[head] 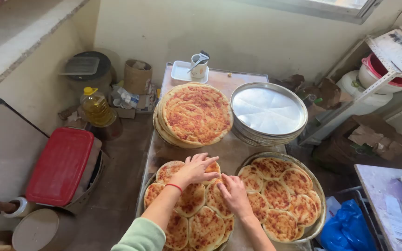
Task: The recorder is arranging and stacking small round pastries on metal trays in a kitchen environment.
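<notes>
Both hands, left (196, 169) and right (233, 194), lie open on small flatbreads (196, 218); big flatbreads (195, 114) at twelve o'clock.

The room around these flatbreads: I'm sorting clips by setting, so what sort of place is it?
Probably a small bakery or home baking corner: stacked large flatbreads, round metal trays lined with paper, a bottle of oil, and both hands arranging small flatbreads.

Pale plaster walls (173, 32) close in a cramped corner, with a window (331, 7) set high and letting in soft daylight. A narrow table (229, 79) stands against the wall (its top worn and brownish), a white metal shelf rack (387, 69) stands to its right, and the bare floor (122, 172) is dark.
</notes>
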